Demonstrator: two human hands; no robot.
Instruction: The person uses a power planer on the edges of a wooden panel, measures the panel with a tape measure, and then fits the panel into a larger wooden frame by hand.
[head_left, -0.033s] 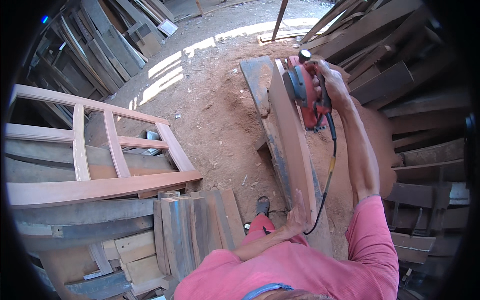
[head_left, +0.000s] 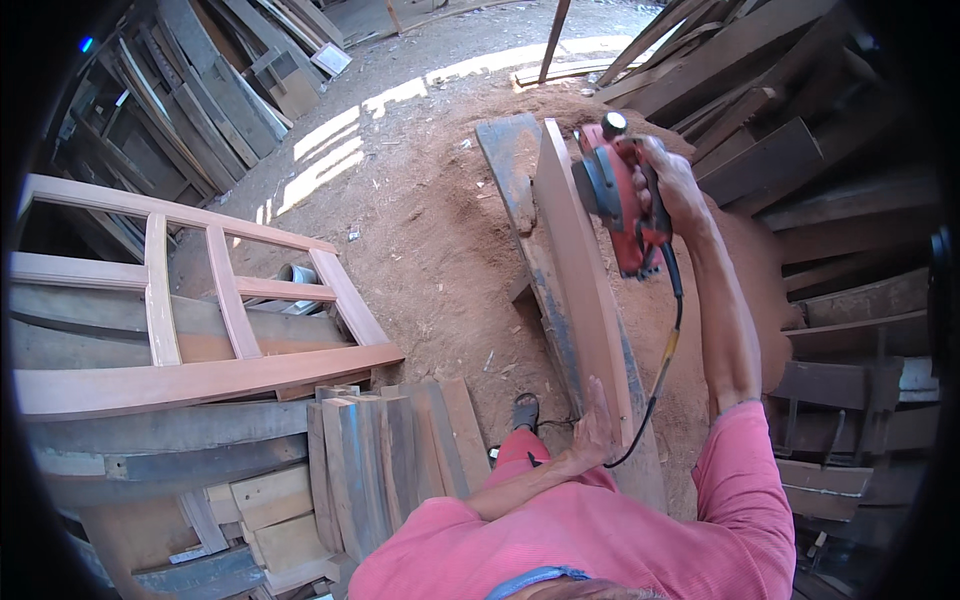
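A reddish-brown wooden board [head_left: 578, 270] stands on edge along a narrow, worn bench [head_left: 512, 165]. My right hand [head_left: 672, 185] is wrapped around the black handle of a red electric hand planer [head_left: 628, 205], at the board's far right side. The planer is tilted; whether its sole touches the wood I cannot tell. A black cord [head_left: 672, 330] with a yellow section runs from its rear toward my body. With fingers stretched out, my left hand [head_left: 597, 425] lies flat against the near end of the board's left side.
A reddish wooden frame [head_left: 200, 375] rests at left on stacked planks. Upright offcuts [head_left: 385, 460] lean below it. More timber [head_left: 760, 160] is piled on the right and at the far left. Sawdust [head_left: 740, 270] covers the floor around the bench; my sandalled foot [head_left: 526, 408] stands beside it.
The planer and my right hand have shifted slightly to the right and nearer to me, with a wider gap to the board's far end. My left hand has stayed in place.
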